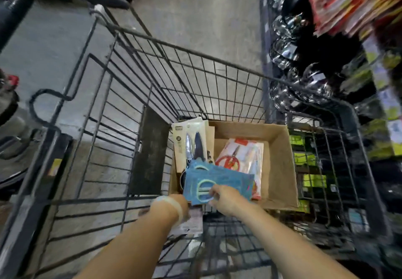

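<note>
Both forearms were bare right up to the near edge of the view. A pale, whitish band, thin and looped, circled the left wrist just behind the left hand. The right hand and its wrist were bare.

Cardboard box sits inside wire cart, near-R corner. In box, L side: shears pack, along L wall. R of it: scissors pack, on box floor. Held pack lies over near ends of both. Left hand at its near-L corner, fingers hidden beneath; right hand on its near edge. Shelves run along cart's R side.
</note>
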Demonstrator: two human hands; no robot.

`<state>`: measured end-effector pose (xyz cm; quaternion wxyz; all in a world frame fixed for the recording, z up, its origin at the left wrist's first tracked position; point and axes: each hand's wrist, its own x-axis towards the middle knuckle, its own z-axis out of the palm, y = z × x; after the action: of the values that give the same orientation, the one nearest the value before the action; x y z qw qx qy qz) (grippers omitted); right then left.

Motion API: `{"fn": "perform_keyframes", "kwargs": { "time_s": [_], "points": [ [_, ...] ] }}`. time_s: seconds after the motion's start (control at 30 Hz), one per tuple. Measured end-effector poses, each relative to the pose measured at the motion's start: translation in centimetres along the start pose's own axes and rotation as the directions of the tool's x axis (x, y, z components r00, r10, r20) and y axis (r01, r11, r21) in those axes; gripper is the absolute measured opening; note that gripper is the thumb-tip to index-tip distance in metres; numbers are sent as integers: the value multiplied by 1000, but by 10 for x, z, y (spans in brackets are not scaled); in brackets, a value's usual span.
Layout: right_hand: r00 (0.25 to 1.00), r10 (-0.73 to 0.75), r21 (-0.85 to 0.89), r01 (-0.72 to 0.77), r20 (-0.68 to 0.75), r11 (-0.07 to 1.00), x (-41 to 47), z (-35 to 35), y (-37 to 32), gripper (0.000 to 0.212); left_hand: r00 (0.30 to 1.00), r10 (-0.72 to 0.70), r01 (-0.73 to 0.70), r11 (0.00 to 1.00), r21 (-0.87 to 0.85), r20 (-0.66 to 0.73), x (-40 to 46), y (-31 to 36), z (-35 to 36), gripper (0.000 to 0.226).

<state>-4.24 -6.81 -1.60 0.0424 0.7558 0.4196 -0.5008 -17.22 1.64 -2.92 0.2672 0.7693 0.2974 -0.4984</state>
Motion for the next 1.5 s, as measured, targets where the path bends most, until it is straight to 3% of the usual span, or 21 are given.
{"fn": "perform_keyframes", "kwargs": {
  "time_s": [0.13, 0.3, 0.37, 0.47, 0.57, 0.7, 0.8, 0.87, 0.93, 1.0, 1.03, 1.07, 1.17, 1.27, 1.3, 1.43, 1.5],
  "points": [
    [988, -1, 23, 5, -155, 1000, 15, -8, 12, 17, 1000, -8, 7, 1000, -31, -25, 10, 13, 8, 54],
    [953, -45, -213, -21, -299, 977, 22, -16, 33, 56, 999, -28, 28, 1000, -13, -46, 12, 40, 1, 35],
    [955, -40, -234, -30, -293, 972, 24, -15, 37, 62, 985, -98, 87, 993, -84, -142, 14, 44, -3, 28],
    [949, -56, -254, -26, -310, 967, 32, -13, 45, 54, 905, -220, 153, 967, -203, -363, 13, 41, -12, 29],
    [913, -87, -233, -9, -398, 972, 36, -19, 51, 36, 798, -206, 110, 974, -199, -566, 14, 34, -19, 46],
    [894, -162, -179, 94, -417, 979, 32, -41, 45, 13, 751, -68, -33, 990, -140, -657, 15, 35, -24, 68],
    [848, -310, -218, 235, -429, 947, 25, -63, 30, 12, 707, -13, -127, 981, -146, -707, 13, 44, -32, 62],
    [797, -417, -356, 272, -437, 894, 24, -75, 23, 14, 687, -76, -203, 935, -291, -723, 8, 44, -42, 39],
    [709, -498, -413, 311, -499, 856, 22, -79, 15, 20, 716, -174, -237, 851, -469, -676, 2, 38, -50, 25],
    [573, -502, -324, 389, -648, 862, 20, -81, 10, 27, 757, -270, -242, 730, -639, -596, -5, 28, -55, 27],
    [542, -455, -237, 424, -706, 874, 18, -80, 9, 28, 764, -309, -253, 664, -704, -566, -10, 22, -56, 30],
    [559, -417, -151, 459, -717, 875, 16, -78, 10, 26, 767, -346, -260, 602, -755, -540, -15, 16, -55, 33],
    [642, -546, -166, 555, -537, 815, 14, -51, 30, 17, 773, -416, -269, 468, -842, -478, -29, -4, -48, 35],
    [719, -670, -322, 600, -185, 732, 16, -18, 49, 24, 779, -460, -273, 364, -891, -426, -33, -20, -42, 32],
    [698, -711, -378, 637, -87, 672, 17, -7, 51, 26, 775, -472, -285, 333, -899, -420, -34, -24, -41, 31],
    [501, -842, -475, 801, 201, 363, 36, 29, 50, 33, 766, -495, -301, 288, -909, -410, -36, -36, -38, 31],
    [456, -851, -471, 830, 261, 300, 54, 48, 49, 35, 765, -495, -319, 266, -910, -413, -37, -40, -36, 29]
  ]
}}
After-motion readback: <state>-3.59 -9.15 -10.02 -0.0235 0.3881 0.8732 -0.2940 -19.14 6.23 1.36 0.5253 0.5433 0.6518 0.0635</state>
